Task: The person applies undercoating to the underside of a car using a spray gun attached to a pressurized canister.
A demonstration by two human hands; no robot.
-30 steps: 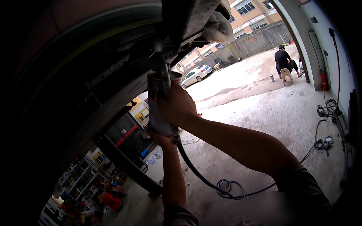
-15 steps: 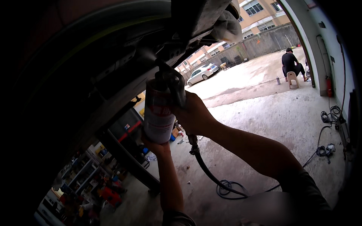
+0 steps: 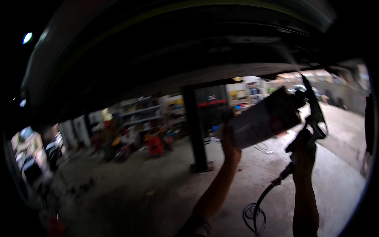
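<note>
My right hand [image 3: 303, 149] is wrapped round the handle of a spray gun [image 3: 314, 118], its nozzle pointing up at the dark underside of a raised car [image 3: 221, 59]. A pale mist [image 3: 288, 55] leaves the nozzle toward that underside. Joined to the gun is a white and red canister [image 3: 260, 123], tilted nearly onto its side. My left hand [image 3: 230, 145] supports the canister's bottom end, fingers partly hidden behind it. From below the gun's grip a black hose [image 3: 265, 193] runs down to the floor.
A dark lift post [image 3: 195, 130] stands beyond my left forearm. Shelves [image 3: 142, 112] and a red object [image 3: 154, 145] among clutter are at the back left, blurred. Loops of hose [image 3: 252, 216] lie on the concrete floor [image 3: 158, 201]. A doorway opens onto a bright yard [image 3: 343, 118] at right.
My view has swung left. Gun and canister now appear further right, and the canister has gone from upright to nearly sideways. Mist comes from the nozzle in both frames.
</note>
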